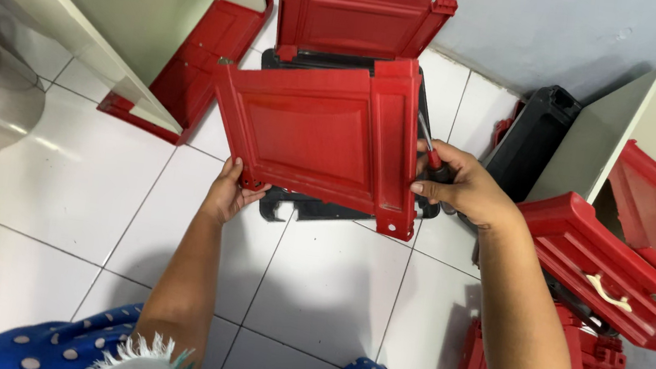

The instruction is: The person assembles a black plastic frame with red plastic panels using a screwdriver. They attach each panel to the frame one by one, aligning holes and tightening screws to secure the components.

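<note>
**Q:** Blue dotted fabric (pixel 49 346) sits lowest in view; where do the hands grip above it?

**A:** Left hand (pixel 225 193) pinches the lower left corner of the red plastic panel (pixel 319 135), thumb on the front face and fingers behind. Right hand (pixel 461 184) is closed around a screwdriver (pixel 430 151) at the panel's right edge, tip pointing up along the rim.

**Q:** How does the panel likely handle?

**A:** It appears light and stiff: a moulded sheet with a raised frame, held above the white tiled floor (pixel 77 187) over a black base (pixel 317 206). Glossy faces may slip, so the ribbed edges and corners are the surer holds.

**Q:** Surroundings?

**A:** Matching red panels (pixel 356 21) lean on the wall, and a red drawer front (pixel 617 274) with a pale handle lies at right.
</note>
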